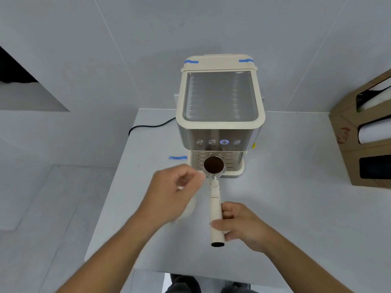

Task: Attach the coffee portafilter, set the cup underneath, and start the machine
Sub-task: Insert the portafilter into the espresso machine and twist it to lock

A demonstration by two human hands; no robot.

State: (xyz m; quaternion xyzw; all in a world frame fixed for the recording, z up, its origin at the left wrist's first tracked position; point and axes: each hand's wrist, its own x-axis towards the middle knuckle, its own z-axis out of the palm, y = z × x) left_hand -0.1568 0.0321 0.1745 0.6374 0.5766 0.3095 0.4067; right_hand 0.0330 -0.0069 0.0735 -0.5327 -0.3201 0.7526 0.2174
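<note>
The right hand (239, 226) grips the cream handle of the portafilter (214, 166), whose coffee-filled basket hovers ahead, before the coffee machine (220, 115). The left hand (175, 191), loosely curled and empty, hangs just left of the basket, a cup (189, 210) partly hidden beneath it on the bench (296, 208).

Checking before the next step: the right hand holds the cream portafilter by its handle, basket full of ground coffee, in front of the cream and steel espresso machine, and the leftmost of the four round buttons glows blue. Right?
Not quite. In the head view, the blue-lit button is third from the left, not leftmost. The rest holds: right hand, cream portafilter, espresso machine.
</note>
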